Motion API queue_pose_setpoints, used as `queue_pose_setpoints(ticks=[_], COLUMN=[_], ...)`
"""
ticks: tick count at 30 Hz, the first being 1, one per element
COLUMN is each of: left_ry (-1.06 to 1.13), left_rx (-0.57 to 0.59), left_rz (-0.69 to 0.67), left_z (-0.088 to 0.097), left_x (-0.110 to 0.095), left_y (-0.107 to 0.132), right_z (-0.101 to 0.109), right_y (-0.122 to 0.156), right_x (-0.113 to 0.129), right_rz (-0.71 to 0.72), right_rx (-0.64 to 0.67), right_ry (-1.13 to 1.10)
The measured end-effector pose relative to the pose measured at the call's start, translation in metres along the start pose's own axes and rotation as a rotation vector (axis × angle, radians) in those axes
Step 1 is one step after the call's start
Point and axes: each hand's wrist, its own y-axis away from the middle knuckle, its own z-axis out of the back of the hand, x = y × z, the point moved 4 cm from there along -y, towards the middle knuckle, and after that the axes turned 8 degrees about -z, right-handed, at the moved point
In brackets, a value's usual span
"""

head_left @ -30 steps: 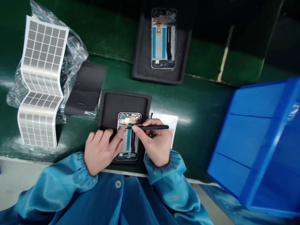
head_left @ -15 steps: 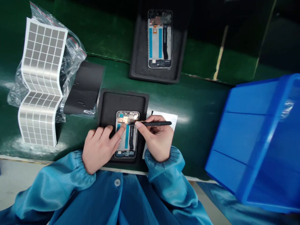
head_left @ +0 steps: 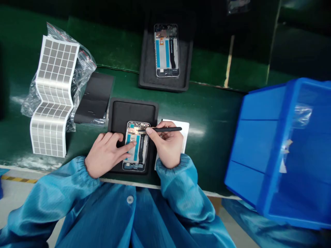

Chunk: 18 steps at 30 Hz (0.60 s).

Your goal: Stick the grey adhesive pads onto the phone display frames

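Observation:
An opened phone frame with blue strips lies in a black foam tray at the front of the green bench. My left hand rests on the tray, fingers stretched out, the forefinger pressing on the frame's middle. My right hand is closed on black tweezers. Their tip touches the upper part of the frame, near the circuit board. A white card lies under my right hand.
A second phone frame sits in another black tray farther back. At the left are a wavy sheet of grey square pads on a plastic bag and a black sheet. A blue bin stands at the right.
My left forefinger slid down from the frame's top to its middle. The tweezers' tip stays at the upper part of the frame. The view shifted, so everything sits a little more left.

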Motion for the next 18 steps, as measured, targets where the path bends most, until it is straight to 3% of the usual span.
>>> queue_pose_setpoints(ticks=[3, 6, 14, 18], left_ry=[-0.003, -0.052, -0.062, -0.079], left_rx=[-0.076, -0.077, -0.192, -0.148], left_rz=[0.030, 0.054, -0.007, 0.025], left_z=[-0.0025, -0.0039, 0.0011, 0.0025], left_x=[-0.0019, -0.0040, -0.0063, -0.0095], left_y=[0.0048, 0.0069, 0.0069, 0.0045], right_z=[-0.0006, -0.0010, -0.0027, -0.0031], right_y=[-0.0012, -0.0023, -0.0053, -0.0060], right_x=[-0.0017, -0.0031, -0.0069, -0.0075], right_rz=[0.001, 0.012, 0.031, 0.035], right_rx=[0.014, 0.024, 0.043, 0.047], right_ry=[-0.021, -0.042, -0.094, -0.111])
